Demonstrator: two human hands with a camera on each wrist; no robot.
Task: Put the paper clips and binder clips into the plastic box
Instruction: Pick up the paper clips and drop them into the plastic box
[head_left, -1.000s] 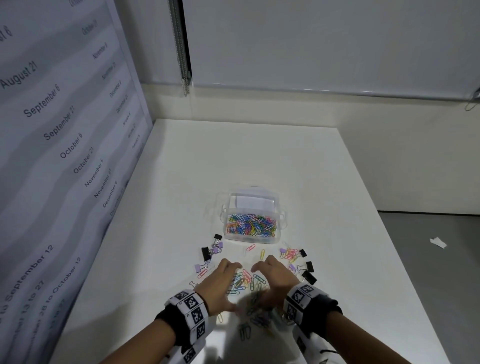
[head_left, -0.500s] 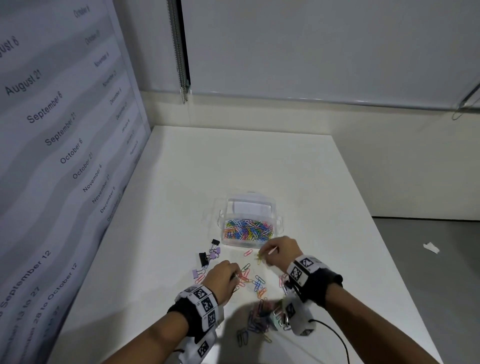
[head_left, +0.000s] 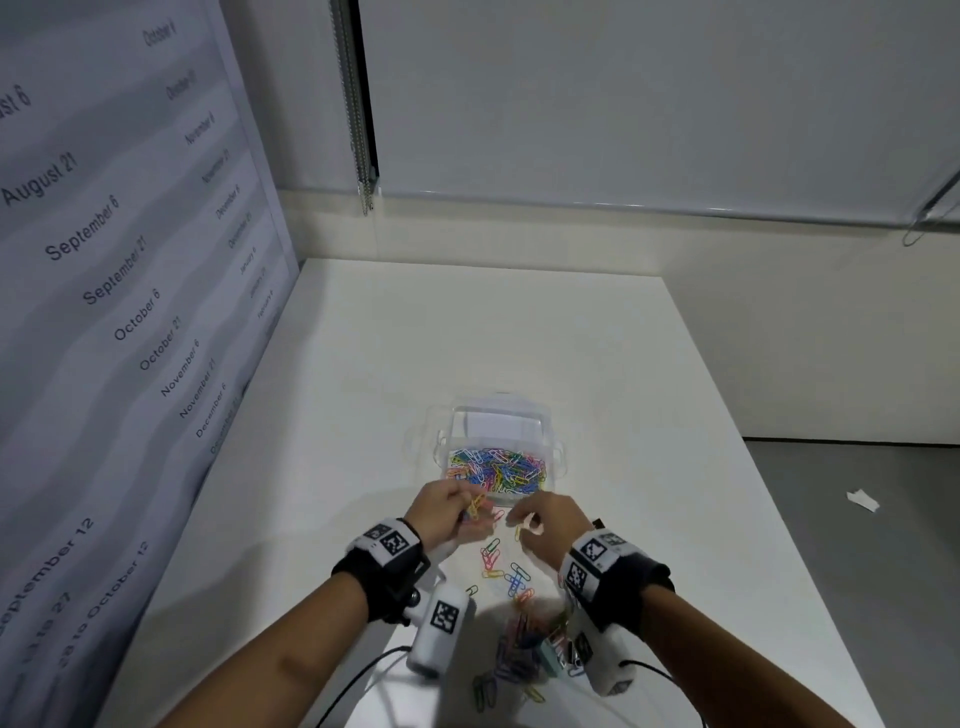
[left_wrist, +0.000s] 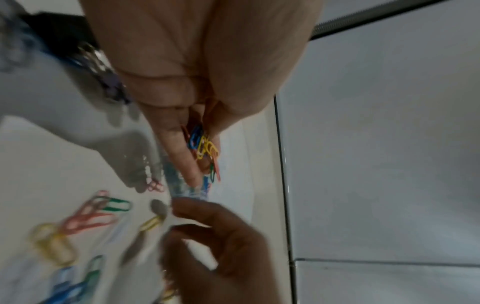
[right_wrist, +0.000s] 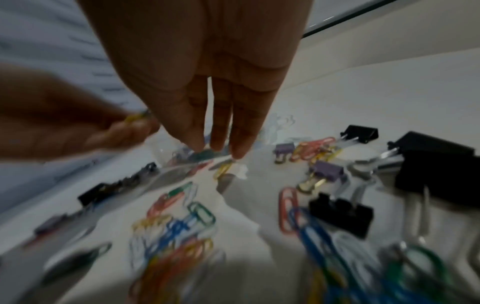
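The clear plastic box (head_left: 551, 457) stands open on the white table, its floor covered with coloured paper clips (head_left: 496, 470). Just in front of it my left hand (head_left: 475, 512) (left_wrist: 205, 156) pinches a small bunch of paper clips (left_wrist: 203, 144) above the table. My right hand (head_left: 519, 522) (right_wrist: 215, 148) reaches down with straight fingers and touches the table at a yellow paper clip (right_wrist: 223, 169). Loose paper clips (head_left: 506, 571) lie between my wrists. Black binder clips (right_wrist: 340, 211) and purple binder clips (right_wrist: 327, 170) lie to the right.
A panel printed with dates (head_left: 130, 312) walls off the table's left side. The table's right edge (head_left: 727, 441) drops to a grey floor with a paper scrap (head_left: 862, 501). More clips (head_left: 519, 649) lie heaped near the front edge, under my wrist cameras.
Both hands left the clip heap and moved forward toward the box. The left hand lifted off the table with a bunch of paper clips pinched in it.
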